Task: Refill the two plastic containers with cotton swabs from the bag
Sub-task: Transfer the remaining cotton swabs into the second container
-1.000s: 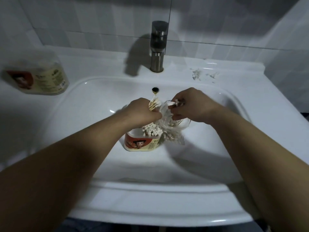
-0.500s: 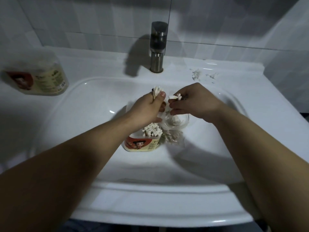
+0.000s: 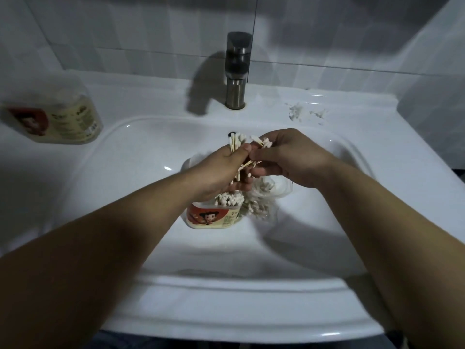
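An open plastic container (image 3: 212, 219) with a cartoon label stands in the sink basin, packed with upright cotton swabs (image 3: 230, 199). Beside it on the right lies the clear plastic bag (image 3: 263, 200) with more swabs inside. Above the container my left hand (image 3: 221, 172) grips a bundle of swabs (image 3: 236, 143) whose tips stick up past my thumb. My right hand (image 3: 289, 157) pinches a smaller bunch of swabs (image 3: 263, 142) just to the right, fingertips nearly touching the left hand. A second container (image 3: 54, 119), lidded, stands on the counter at the far left.
The white sink (image 3: 141, 157) fills the middle, with a dark metal faucet (image 3: 236, 71) at the back centre. Some white scraps (image 3: 299, 113) lie on the counter behind the basin to the right. Tiled walls close in behind and on the right.
Both hands have lifted out of the bag and now hold swab bundles higher above the container. The bundle in my left hand has grown larger.
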